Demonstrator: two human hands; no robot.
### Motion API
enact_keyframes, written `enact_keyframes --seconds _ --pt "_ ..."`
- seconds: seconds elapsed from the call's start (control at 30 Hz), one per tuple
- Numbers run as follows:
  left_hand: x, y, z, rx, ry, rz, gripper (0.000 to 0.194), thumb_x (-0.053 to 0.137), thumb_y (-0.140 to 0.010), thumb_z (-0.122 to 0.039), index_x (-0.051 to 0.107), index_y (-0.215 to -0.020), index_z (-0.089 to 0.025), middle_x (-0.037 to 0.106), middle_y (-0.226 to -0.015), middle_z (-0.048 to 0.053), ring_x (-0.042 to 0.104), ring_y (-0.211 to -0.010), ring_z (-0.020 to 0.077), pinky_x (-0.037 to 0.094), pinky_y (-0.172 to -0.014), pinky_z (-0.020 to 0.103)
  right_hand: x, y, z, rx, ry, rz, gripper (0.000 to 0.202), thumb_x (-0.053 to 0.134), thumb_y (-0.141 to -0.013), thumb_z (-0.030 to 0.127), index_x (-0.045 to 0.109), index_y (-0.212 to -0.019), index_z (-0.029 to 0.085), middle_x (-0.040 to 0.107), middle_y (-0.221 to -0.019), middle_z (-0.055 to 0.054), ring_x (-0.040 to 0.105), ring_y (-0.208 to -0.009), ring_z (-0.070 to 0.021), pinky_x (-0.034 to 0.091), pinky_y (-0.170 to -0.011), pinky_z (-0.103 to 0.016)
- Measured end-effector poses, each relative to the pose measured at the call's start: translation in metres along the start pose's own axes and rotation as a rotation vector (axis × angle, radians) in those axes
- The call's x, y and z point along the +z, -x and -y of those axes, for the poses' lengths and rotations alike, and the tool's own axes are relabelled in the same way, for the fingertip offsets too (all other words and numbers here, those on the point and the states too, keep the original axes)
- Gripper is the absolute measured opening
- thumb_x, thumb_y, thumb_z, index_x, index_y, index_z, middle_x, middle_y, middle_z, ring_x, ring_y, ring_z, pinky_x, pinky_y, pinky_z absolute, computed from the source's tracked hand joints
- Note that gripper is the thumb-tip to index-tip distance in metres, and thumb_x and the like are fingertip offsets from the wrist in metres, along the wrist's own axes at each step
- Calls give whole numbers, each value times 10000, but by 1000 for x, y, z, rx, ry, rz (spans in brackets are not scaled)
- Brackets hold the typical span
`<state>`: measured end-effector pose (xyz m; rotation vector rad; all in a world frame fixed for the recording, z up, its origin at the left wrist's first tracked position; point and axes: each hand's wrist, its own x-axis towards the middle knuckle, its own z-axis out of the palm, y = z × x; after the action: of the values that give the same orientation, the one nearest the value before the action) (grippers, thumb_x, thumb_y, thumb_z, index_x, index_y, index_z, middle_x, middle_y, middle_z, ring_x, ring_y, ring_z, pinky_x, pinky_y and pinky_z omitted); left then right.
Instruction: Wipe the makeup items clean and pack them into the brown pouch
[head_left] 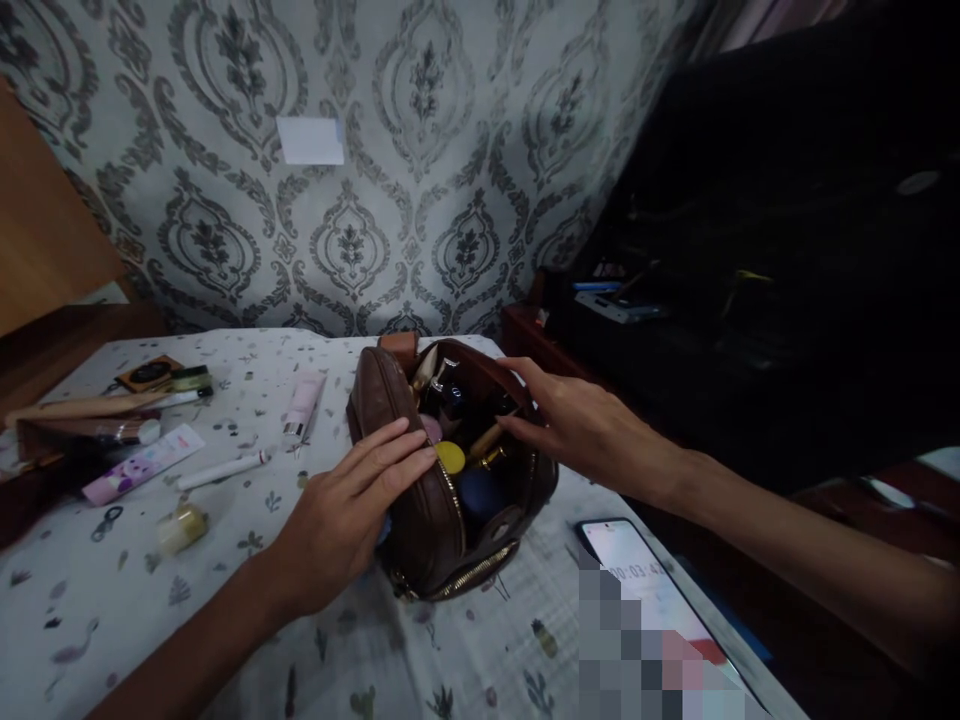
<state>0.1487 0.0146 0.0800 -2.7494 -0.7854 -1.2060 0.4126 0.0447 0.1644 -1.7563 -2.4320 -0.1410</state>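
A brown zip-up bag point(409, 480) stands on the patterned cloth with its top unzipped and wide apart. Across its left panel lie the fingers of my left hand point(349, 510), curled over the edge, thumb hidden. My right hand point(592, 425) grips the opposite rim, with one fingertip at the edge and another inside the opening. Within the bag I see a round yellow lid point(451, 458), a dark blue round item point(481, 492), a pinkish item point(432, 429) and dark, shiny items point(452, 392) too dim to name.
Left on the cloth point(247, 600) are a pink tube point(304, 405), a purple-and-white tube point(142, 468), a white pen-like stick point(223, 471), a small yellow-capped jar point(182, 528) and several brushes. A phone point(637, 570) showing a timer lies right. Patterned wallpaper point(420, 200) rises behind.
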Motion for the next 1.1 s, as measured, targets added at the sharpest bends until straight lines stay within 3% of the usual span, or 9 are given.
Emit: enact_keyframes --seconds 0.33,0.57,0.8,0.9,1.0,1.1 --pt "1 0 0 -4 12 -5 568 377 -911 10 436 -1439 -190 572 -1406 106 421 -1405 234 491 -1086 439 0 0 0 0 -122 7 536 561 -846 197 430 -1366 215 696 -880 -35 645 -716 -184 440 -657 -265" --pt "0 0 0 7 31 -8 561 370 -913 7 433 -1439 -179 573 -1399 117 418 -1406 243 495 -1079 461 3 -2 1 13 -163 7 595 506 -801 87 426 -1377 216 702 -928 -39 645 -721 -167 435 -655 -246" --pt "-1 0 1 18 10 14 543 361 -921 0 431 -1431 -172 570 -1396 124 412 -1409 244 488 -1086 471 -1 -2 0 46 -164 56 585 557 -838 178 419 -1404 234 711 -934 -36 663 -713 -187 474 -640 -268" --pt "-2 -1 1 20 9 22 542 370 -921 4 430 -1430 -172 564 -1398 129 411 -1410 236 468 -1109 454 -2 7 -1 -16 -191 -66 534 593 -880 315 442 -1383 216 677 -1098 -87 678 -857 -222 535 -726 -314" --pt "-2 -1 0 5 20 34 536 375 -919 15 438 -1421 -160 559 -1402 132 400 -1417 240 452 -1123 449 -7 27 5 -125 -152 -277 346 530 -939 287 554 -1268 181 630 -1165 -132 660 -968 -239 556 -802 -343" --pt "1 0 -1 -13 48 39 534 394 -916 19 440 -1419 -154 551 -1409 134 389 -1423 249 428 -1141 456 -5 52 14 -351 -197 -242 233 449 -986 219 631 -1125 172 656 -1088 -104 679 -857 -164 572 -743 -262"
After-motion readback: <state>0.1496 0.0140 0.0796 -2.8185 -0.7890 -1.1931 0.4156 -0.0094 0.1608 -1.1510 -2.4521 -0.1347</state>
